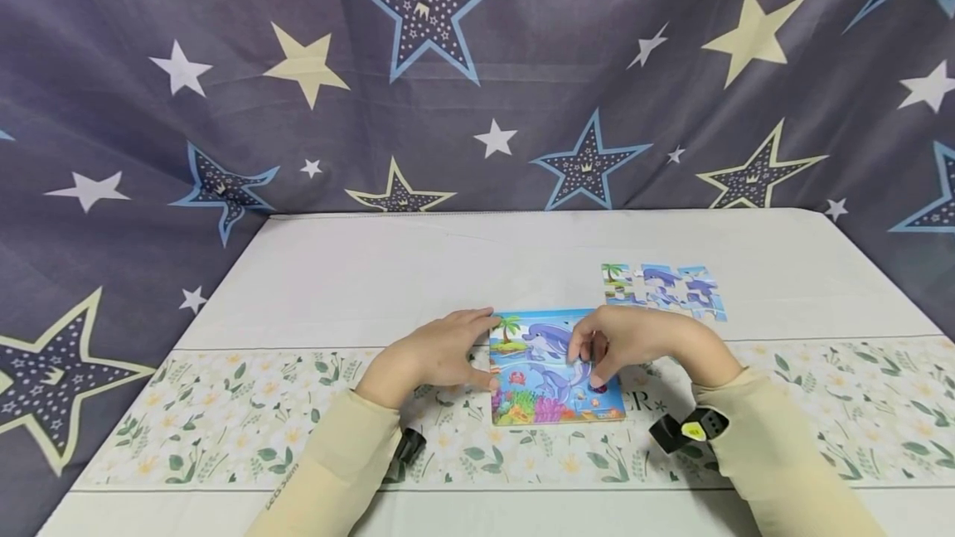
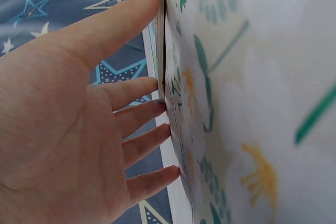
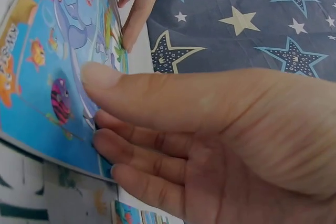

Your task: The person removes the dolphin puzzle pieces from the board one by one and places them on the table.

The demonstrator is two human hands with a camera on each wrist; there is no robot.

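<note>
In the head view a jigsaw puzzle [image 1: 522,392] with a dolphin and sea-life picture lies flat on the table. My left hand [image 1: 443,350] rests at its left side, thumb and fingertips touching the edge. The left wrist view shows that hand [image 2: 58,124] with fingers spread, grasping nothing. Over the puzzle's right part, my right hand [image 1: 630,342] touches the picture with bent fingertips. In the right wrist view the thumb [image 3: 157,98] lies above the dolphins, close to a striped fish; no loose piece shows between thumb and fingers.
Several puzzle pieces [image 1: 664,288] with dolphin and palm-tree parts lie behind the right hand, some gaps between them. A floral band [image 1: 261,413] crosses the white table [image 1: 418,272]. A star-patterned curtain [image 1: 477,123] hangs behind and at the sides.
</note>
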